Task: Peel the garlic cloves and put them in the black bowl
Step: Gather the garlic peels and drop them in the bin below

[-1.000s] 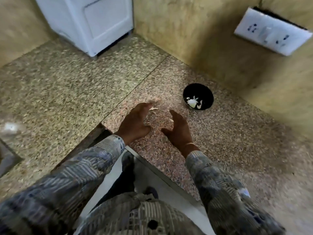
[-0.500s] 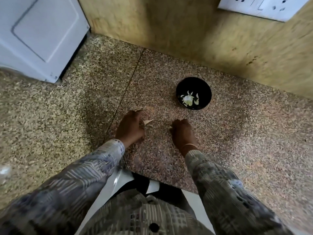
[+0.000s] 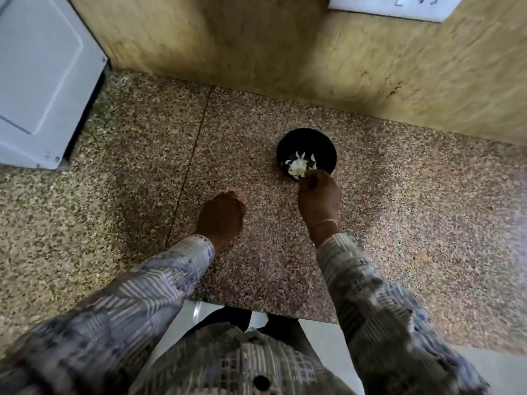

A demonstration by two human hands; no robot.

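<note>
2 hands: right hand (image 3: 319, 198), curled, sits at near rim of small round black bowl (image 3: 328, 148), pale peeled garlic cloves (image 3: 297, 168) heaped inside just beyond it. Left hand (image 3: 222, 215) clenched on speckled granite counter (image 3: 256, 266), farther off; can't tell what either holds.

Dim, soft light; blurred, warped edges

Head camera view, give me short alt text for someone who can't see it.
A person's right hand reaches with bunched fingers to the near rim of a small round black bowl holding pale garlic pieces, on a speckled brown granite counter. The left hand rests curled on the counter beside it; what either hand holds is unclear.
</note>
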